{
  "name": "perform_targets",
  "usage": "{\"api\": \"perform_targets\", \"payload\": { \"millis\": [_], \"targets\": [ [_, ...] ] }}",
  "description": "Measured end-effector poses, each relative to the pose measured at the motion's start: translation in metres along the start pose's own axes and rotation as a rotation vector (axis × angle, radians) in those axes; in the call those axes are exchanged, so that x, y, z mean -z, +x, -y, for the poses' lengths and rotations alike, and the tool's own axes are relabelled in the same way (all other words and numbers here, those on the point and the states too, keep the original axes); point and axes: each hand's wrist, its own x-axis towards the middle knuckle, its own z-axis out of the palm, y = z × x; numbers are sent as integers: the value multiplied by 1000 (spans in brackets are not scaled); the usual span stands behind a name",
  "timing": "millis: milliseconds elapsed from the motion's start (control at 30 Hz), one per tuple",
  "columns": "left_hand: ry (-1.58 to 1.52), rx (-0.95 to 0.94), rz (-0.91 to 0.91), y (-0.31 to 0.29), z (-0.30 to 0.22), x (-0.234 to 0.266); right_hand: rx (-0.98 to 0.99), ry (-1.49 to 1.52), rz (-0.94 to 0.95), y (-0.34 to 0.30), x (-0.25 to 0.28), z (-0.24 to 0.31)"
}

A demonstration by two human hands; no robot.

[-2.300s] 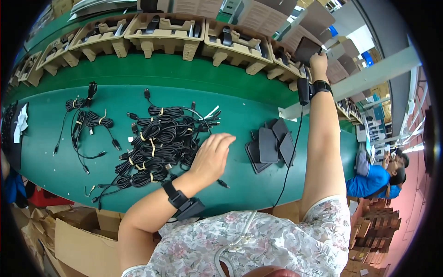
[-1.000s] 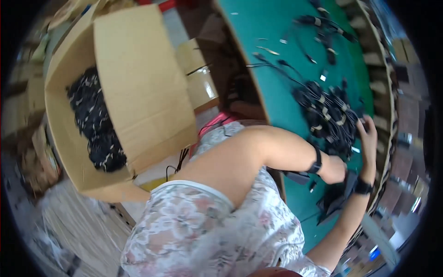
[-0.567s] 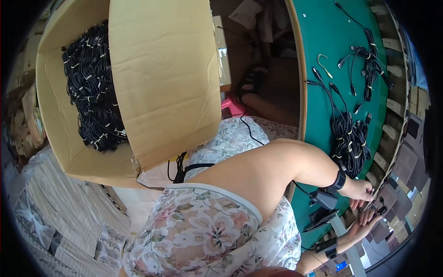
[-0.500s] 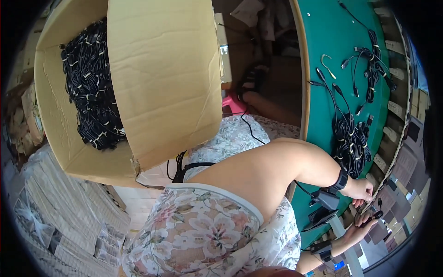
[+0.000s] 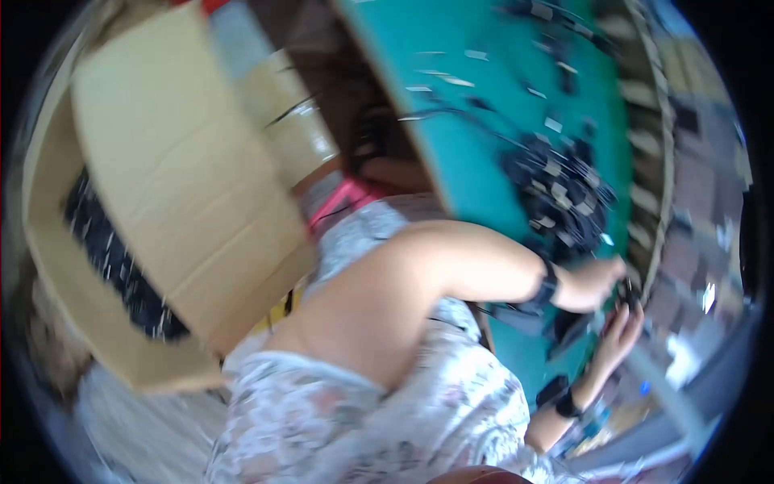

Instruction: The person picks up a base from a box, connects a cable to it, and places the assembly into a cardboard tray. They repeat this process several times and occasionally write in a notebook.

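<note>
The picture is smeared by motion. Over the far edge of the green table, my left hand [image 5: 592, 284] has its fingers drawn together close to a small black cable bundle [image 5: 627, 294]; what its fingertips pinch cannot be made out. My right hand [image 5: 619, 335] comes from below, its fingers closed on that same bundle. A dark strap with a device circles each wrist. Beside my left forearm lies a heap of black cables [image 5: 560, 189] with pale ties. More tied cables [image 5: 556, 20] lie farther up the table.
A large cardboard box [image 5: 185, 202] with its flap raised stands at the left, holding many bundled black cables [image 5: 121, 262]. The green table [image 5: 451, 161] has a slatted ledge [image 5: 645, 198] along its far side. A pink stool [image 5: 347, 202] shows near my lap.
The view has swung, so the box and table sit farther left. Both hands have come closer together around the black cable bundle, which remains in my right hand.
</note>
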Motion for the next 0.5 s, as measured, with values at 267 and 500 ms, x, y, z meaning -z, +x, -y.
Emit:
{"api": "perform_targets", "payload": {
  "millis": [267, 500],
  "targets": [
    [297, -13, 275, -6, 10, 29, 117, -722, -445, 90, 90, -62],
    [431, -98, 384, -6, -1, 32, -296, -838, -389, 173, 151, -138]
  ]
}}
